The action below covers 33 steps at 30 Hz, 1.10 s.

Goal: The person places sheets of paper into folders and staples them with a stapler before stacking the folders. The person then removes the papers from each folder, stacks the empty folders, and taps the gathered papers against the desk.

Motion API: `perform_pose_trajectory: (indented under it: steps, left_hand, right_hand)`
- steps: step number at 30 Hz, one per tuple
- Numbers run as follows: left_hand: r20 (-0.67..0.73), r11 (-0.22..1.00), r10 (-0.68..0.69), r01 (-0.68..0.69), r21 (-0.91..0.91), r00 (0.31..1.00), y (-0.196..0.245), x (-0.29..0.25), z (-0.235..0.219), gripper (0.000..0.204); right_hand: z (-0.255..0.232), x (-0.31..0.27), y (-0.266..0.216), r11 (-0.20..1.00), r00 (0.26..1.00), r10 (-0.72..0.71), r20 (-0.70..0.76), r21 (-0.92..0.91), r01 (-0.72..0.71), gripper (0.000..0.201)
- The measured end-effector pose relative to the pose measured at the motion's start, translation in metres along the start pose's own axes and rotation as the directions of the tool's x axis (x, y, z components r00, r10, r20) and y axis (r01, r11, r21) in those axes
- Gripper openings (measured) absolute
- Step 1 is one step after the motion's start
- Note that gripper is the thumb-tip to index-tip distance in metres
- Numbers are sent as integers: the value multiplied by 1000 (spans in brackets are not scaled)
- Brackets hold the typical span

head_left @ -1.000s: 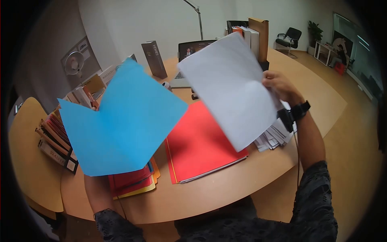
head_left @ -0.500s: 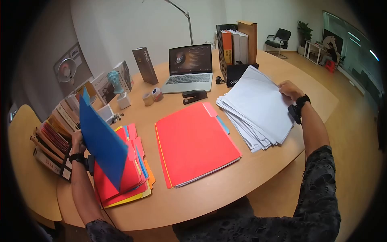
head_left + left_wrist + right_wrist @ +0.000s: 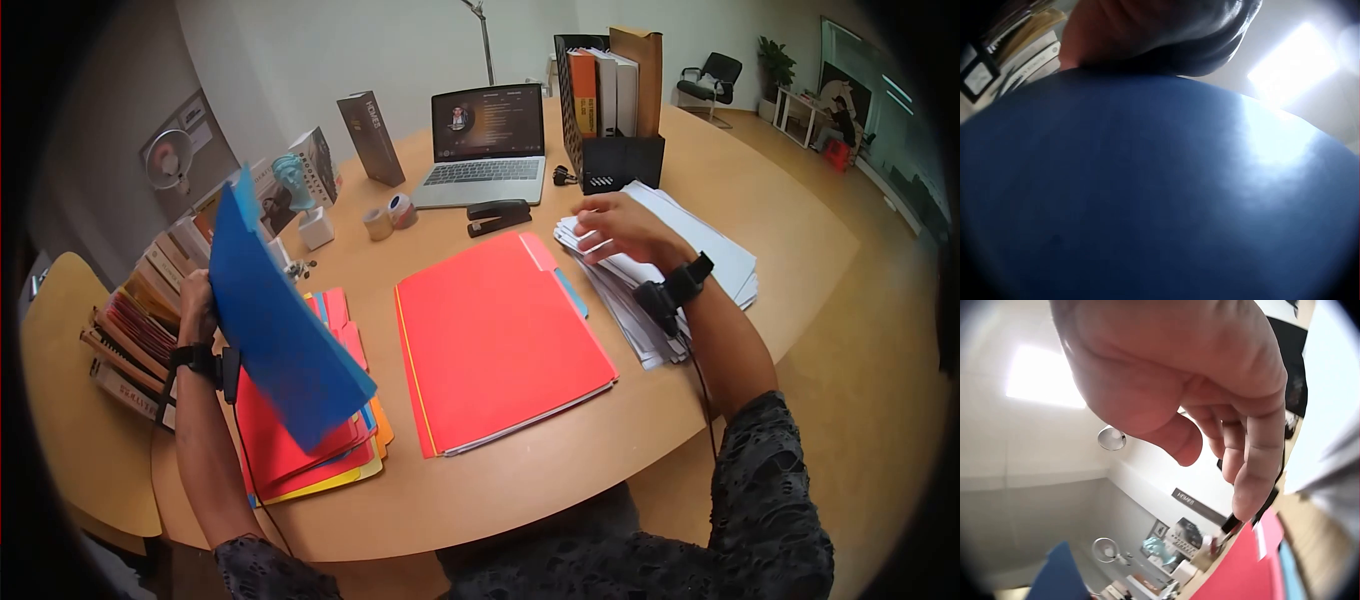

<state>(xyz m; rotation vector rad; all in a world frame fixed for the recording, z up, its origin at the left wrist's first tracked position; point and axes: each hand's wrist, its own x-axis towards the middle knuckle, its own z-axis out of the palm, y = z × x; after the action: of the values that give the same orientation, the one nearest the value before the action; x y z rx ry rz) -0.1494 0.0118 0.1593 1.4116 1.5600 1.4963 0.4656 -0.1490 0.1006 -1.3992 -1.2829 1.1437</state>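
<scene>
A blue folder is held up by its left edge in the left hand, above a pile of red, yellow and orange folders. In the left wrist view the folder fills most of the picture below the hand. The right hand hangs over the near-left part of a stack of white papers, holding nothing. Its fingers are loosely bent and apart from the thumb in the right wrist view. Between the hands lies a red folder with sheets inside.
Behind stand a laptop, a black stapler, tape rolls, a dark box and a book holder. A small bust and a row of books are at the left.
The white sheet came down onto the paper stack and the right hand let it go, then moved left. The blue folder, earlier spread wide, now hangs nearly folded in the left hand.
</scene>
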Motion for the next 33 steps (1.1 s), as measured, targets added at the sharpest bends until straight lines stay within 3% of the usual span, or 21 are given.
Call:
perform_pose_trajectory:
  steps: [1, 3, 4, 5, 7, 9, 11, 13, 14, 16, 17, 18, 19, 21, 22, 25, 28, 30, 31, 33]
  left_hand:
    - [-4, 1000, 1, -1, 8, 1000, -6, 1, -3, 24]
    - [-47, 940, 42, -23, 340, 998, -21, -5, -14, 24]
    - [79, 961, 32, -53, 272, 996, -51, 15, -33, 24]
    - [32, 914, 38, -47, 403, 999, -58, 11, -29, 24]
    - [109, 732, 182, -208, 649, 977, -131, 65, -53, 26]
    - [82, 698, 219, -215, 683, 972, -167, 74, -48, 24]
    - [59, 663, 250, -215, 717, 966, -167, 67, -39, 23]
    - [27, 325, 339, -143, 935, 940, -165, 49, -16, 22]
    - [113, 251, 197, -162, 954, 974, -122, 13, 4, 30]
    - [294, 342, 180, -340, 876, 939, -93, -11, 49, 29]
    - [407, 553, 350, -537, 638, 844, -97, -23, 69, 33]
    - [515, 566, 366, -625, 538, 775, -73, -60, 93, 42]
    - [688, 625, 225, -644, 441, 690, -49, -82, 117, 53]
    - [892, 587, 122, -756, 289, 436, -30, -118, 151, 71]
    - [918, 677, 21, -681, 279, 397, -17, -138, 163, 84]
    - [933, 616, -43, -726, 307, 358, -19, -156, 177, 96]
    - [932, 596, -71, -734, 326, 356, -19, -157, 178, 100]
    - [931, 583, -86, -739, 336, 355, -18, -157, 177, 99]
    - [931, 554, -75, -761, 338, 358, -17, -157, 177, 98]
    - [931, 521, -65, -783, 339, 360, -16, -155, 179, 97]
  right_hand:
    - [10, 3, 2, 997, 998, 12, 59, 79, -17, 34]
    - [25, 8, 7, 986, 989, 13, 146, 162, -37, 32]
    - [30, 12, 12, 991, 993, 29, 119, 130, -44, 27]
    - [33, 12, 14, 990, 992, 23, 121, 133, -39, 27]
    - [38, 12, 18, 996, 998, 64, 19, 60, -66, 24]
    - [35, 15, 25, 996, 998, 67, 14, 66, -68, 26]
    - [35, 11, 25, 993, 995, 96, 30, 63, -98, 27]
    - [34, 9, 25, 993, 994, 99, 36, 67, -101, 30]
    - [34, 9, 26, 992, 994, 101, 37, 71, -104, 31]
    - [35, 8, 27, 991, 994, 106, 40, 78, -109, 32]
    - [37, 9, 27, 994, 996, 92, 20, 62, -94, 34]
    - [38, 9, 27, 996, 997, 79, 4, 43, -80, 35]
    - [40, 9, 26, 996, 997, 81, 10, 38, -81, 35]
    - [43, 6, 24, 997, 997, 73, 5, 39, -73, 37]
    - [43, 5, 25, 997, 998, 70, 5, 36, -70, 37]
    - [43, 3, 28, 998, 997, 48, 60, 38, -51, 44]
    - [44, 6, 30, 989, 999, 33, -4, 144, -32, 45]
    - [45, 7, 31, 947, 995, 40, 96, 315, -69, 38]
    - [47, 6, 30, 947, 995, 36, 96, 316, -65, 38]
    - [57, 3, 29, 985, 961, -33, 274, 175, -16, 30]
